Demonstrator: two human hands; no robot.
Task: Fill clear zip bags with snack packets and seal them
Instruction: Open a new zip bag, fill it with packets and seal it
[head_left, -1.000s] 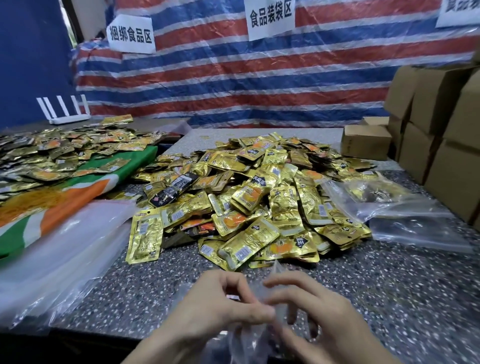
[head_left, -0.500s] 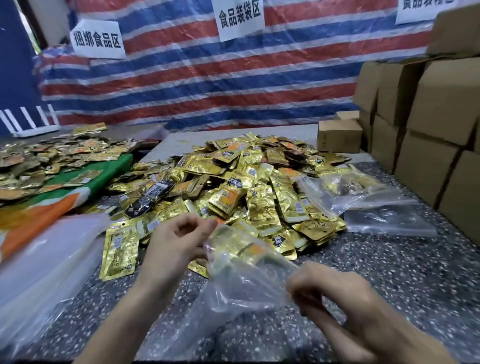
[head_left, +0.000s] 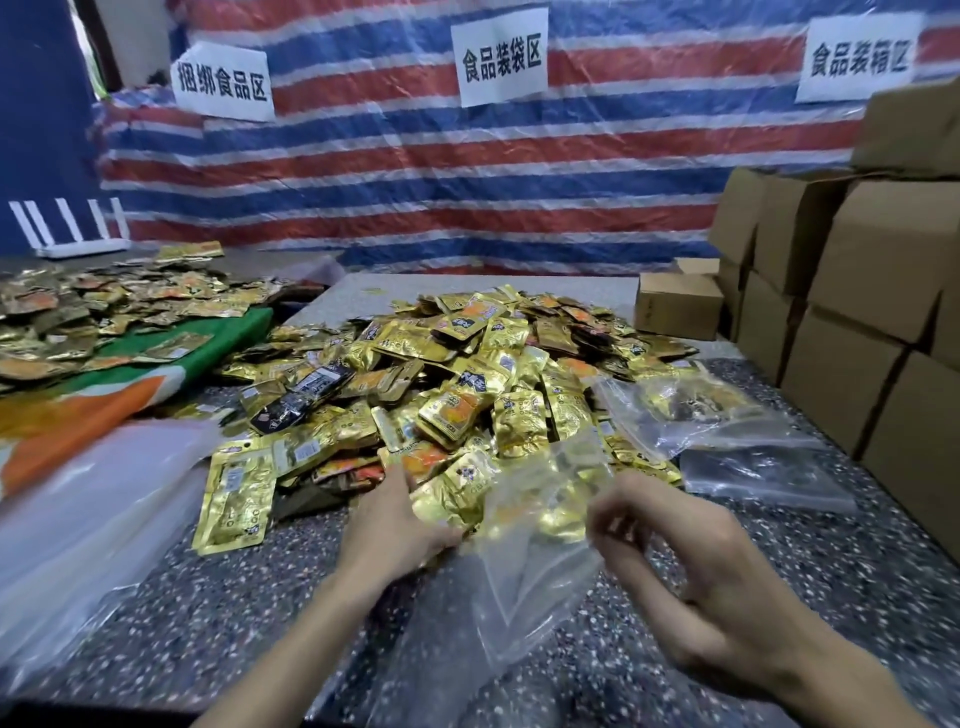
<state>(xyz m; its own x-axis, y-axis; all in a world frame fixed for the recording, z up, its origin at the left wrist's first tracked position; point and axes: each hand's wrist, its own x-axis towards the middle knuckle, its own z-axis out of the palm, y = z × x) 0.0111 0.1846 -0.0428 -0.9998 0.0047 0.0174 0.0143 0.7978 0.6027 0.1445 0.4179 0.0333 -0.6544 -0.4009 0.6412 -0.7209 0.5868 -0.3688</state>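
The speckled stone worktop (head_left: 234, 613) bore a broad heap of crinkled gold foil snack packets (head_left: 467, 374) at its middle. Toward its near edge lay a limp clear zip bag (head_left: 519, 582), its mouth pinched by the right hand (head_left: 691, 571). The left hand (head_left: 395, 525) had its fingers tucked under packets, and I could not tell whether it gripped them.

Fingertips of the left hand (head_left: 395, 525) vanish among the packets (head_left: 519, 415) at the mouth of the bag (head_left: 519, 587), near 6 o'clock, so its grip cannot be told. The right hand (head_left: 691, 582), at 5 o'clock, is smeared by motion, and whether it pinches the bag is unclear. The bag's bottom runs off the lower edge. The boxes (head_left: 857, 270) at 3 o'clock are cut off.
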